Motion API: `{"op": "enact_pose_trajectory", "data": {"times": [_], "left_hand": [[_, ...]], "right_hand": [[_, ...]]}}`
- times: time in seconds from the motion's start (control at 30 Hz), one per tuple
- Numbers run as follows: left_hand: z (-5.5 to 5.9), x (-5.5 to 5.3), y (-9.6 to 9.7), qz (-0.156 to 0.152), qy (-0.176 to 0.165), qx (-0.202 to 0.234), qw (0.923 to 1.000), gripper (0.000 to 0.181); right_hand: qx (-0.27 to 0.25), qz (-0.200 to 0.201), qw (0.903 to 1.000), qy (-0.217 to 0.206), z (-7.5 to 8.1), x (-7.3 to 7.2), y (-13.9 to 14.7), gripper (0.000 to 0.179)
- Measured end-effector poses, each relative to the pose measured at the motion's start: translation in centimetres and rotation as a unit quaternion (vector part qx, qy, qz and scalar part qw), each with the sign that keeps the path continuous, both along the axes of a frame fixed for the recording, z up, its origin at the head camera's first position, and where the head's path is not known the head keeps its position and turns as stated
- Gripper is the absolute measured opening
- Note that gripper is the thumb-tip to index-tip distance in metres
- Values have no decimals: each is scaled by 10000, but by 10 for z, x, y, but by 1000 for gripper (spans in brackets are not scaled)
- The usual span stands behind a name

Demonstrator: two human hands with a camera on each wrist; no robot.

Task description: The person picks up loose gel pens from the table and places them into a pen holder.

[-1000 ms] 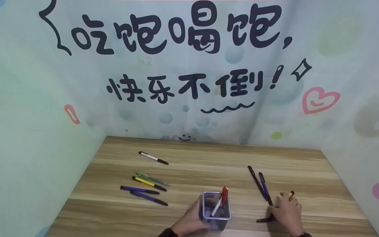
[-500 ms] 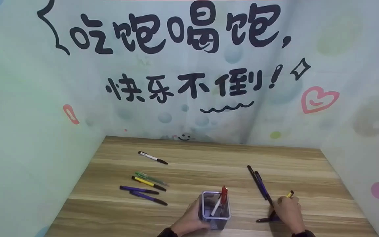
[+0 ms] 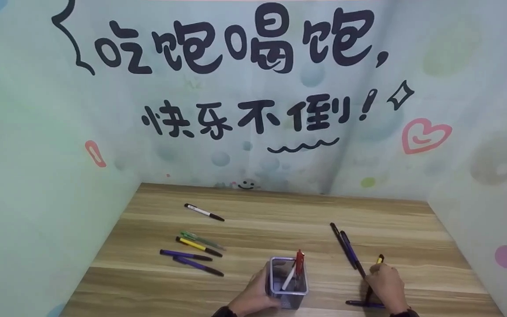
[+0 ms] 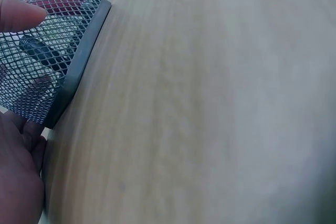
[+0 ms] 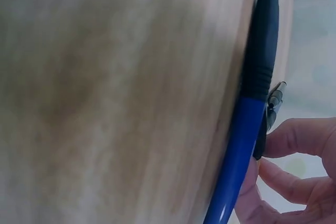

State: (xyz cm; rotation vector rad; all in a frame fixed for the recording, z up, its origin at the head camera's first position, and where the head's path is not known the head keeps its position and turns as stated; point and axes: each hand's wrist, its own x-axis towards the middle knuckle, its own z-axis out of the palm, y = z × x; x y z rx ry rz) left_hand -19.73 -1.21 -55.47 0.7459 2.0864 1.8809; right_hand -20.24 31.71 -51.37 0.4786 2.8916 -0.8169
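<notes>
My left hand [image 3: 257,290] grips the side of a mesh pen holder [image 3: 289,299]; thumb and fingers lie about its wall in the left wrist view. Inside lean a red pen [image 3: 299,262] and a white one [image 3: 288,279]. At the right, my right hand [image 3: 386,286] pinches a yellow pen [image 3: 380,259] with black ends, its middle hidden by the fingers. A blue pen [image 5: 236,150] lies on the table just in front of this hand. Beyond the fingers, another blue pen [image 3: 351,248] lies against a black pen [image 3: 339,237].
Left of the holder lie two blue pens [image 3: 198,266], a yellow and black pen [image 3: 198,246] and a green pen [image 3: 200,239]. A white and black pen [image 3: 204,212] lies farther back. Printed cloth walls [image 3: 236,167] border the wooden table [image 3: 271,220].
The yellow pen has swung left at its top, and my right fingers have closed in around it. The blue pen by that hand has shifted toward me. My left hand stays on the holder.
</notes>
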Motion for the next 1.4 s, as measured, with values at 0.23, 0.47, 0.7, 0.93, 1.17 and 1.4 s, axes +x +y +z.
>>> {"op": "enact_pose_trajectory", "data": {"times": [0.23, 0.47, 0.7, 0.93, 1.17, 1.4], "left_hand": [[-1, 1, -1, 79, 81, -269, 9996, 92], [-1, 0, -2, -6, 195, 17, 9998, 90], [2, 2, -1, 191, -45, -330, 9993, 95], [3, 2, -3, 240, 49, -453, 9987, 92], [2, 2, -2, 192, -44, -339, 9992, 93], [2, 2, -2, 157, -26, -242, 9996, 90]], "right_hand": [[-847, -109, 9963, 134, 5, 7, -4, 42], [-1787, -22, 9799, 891, 34, 10, -37, 58], [-2806, -60, 9467, 1584, 75, 19, -78, 53], [-3630, 272, 9029, 2284, 88, 24, -108, 39], [-3661, 518, 9027, 2200, 81, 22, -124, 36], [-3105, 1124, 9151, 2315, 69, 22, -137, 31]]}}
